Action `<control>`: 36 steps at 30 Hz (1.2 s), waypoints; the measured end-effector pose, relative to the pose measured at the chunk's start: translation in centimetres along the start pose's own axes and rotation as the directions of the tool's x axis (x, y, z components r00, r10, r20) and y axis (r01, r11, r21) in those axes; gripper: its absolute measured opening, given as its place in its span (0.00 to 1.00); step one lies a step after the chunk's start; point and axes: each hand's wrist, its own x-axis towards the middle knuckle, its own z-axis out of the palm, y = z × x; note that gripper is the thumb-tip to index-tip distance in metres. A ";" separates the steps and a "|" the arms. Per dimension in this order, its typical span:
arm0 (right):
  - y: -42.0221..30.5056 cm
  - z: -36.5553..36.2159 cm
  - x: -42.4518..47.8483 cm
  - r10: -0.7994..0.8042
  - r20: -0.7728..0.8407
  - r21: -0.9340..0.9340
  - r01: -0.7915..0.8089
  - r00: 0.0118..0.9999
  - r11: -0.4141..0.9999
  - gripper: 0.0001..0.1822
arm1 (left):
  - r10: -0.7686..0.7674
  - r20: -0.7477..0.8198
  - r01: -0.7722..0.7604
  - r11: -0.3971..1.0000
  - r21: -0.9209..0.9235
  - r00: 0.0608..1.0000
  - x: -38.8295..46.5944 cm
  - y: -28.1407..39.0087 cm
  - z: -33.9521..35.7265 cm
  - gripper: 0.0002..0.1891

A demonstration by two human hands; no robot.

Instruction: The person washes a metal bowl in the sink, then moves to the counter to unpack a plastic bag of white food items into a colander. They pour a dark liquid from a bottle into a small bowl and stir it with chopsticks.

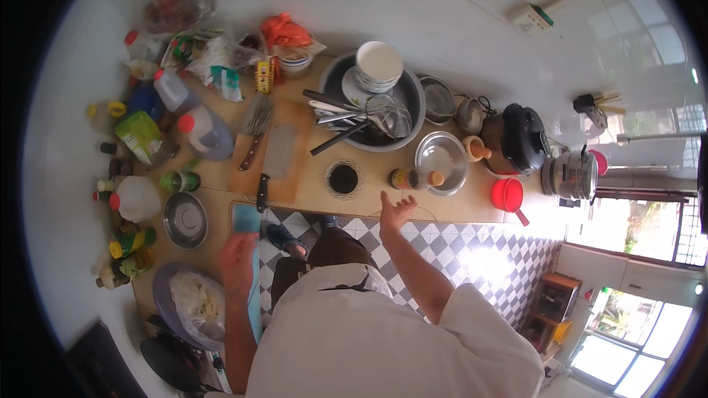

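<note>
My right hand (396, 212) is held with its fingers apart at the counter's front edge, just below a glass bottle or jar with an orange-tan cap (410, 178). That bottle lies beside a steel bowl (441, 161), its cap over the rim. To its left stands a patterned glass (344, 179) with dark contents. My left hand (238, 257) is blurred, near the corner of the counter; its fingers cannot be made out well. Close to it are a shallow metal bowl (186, 220) and a cleaver (276, 157) on a wooden cutting board (298, 138), with its black handle past the board's edge.
A large metal basin (418, 121) holds stacked bowls and utensils. Further right stand a red plastic dipper (507, 195), a black-lidded cooker (520, 138) and steel pots (569, 174). Jugs (204, 132) and bottles crowd the left. A purple basin (166, 309) holds a plastic bag.
</note>
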 end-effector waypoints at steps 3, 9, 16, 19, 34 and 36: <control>-0.5 -0.8 4.1 -0.161 -0.112 -0.006 0.162 0.981 0.987 0.52 | -0.002 0.111 -0.009 0.994 0.105 0.994 0.9 2.6 5.3 0.08; -1.9 -1.5 6.8 -0.241 -0.105 -0.063 0.235 0.965 0.970 0.47 | 0.176 0.494 -0.310 0.928 0.205 0.852 3.2 8.9 16.6 0.10; -7.0 -9.5 4.1 -0.569 0.346 0.219 0.526 0.746 0.822 0.37 | 0.393 0.777 -0.804 0.548 0.232 0.492 3.0 13.8 26.4 0.27; -10.4 -13.4 2.9 -0.556 0.545 0.264 0.501 0.627 0.824 0.37 | 0.416 0.876 -0.960 0.231 0.158 0.244 2.6 14.2 27.8 0.30; -15.6 -18.2 1.2 -0.471 0.872 0.404 0.346 0.134 0.847 0.39 | 0.110 0.808 -0.166 0.986 -0.016 0.578 2.1 15.9 23.8 0.18; -15.6 -17.6 0.3 -0.449 0.869 0.349 0.383 0.210 0.855 0.39 | -0.084 0.872 0.142 0.990 0.016 0.483 3.4 14.0 23.7 0.24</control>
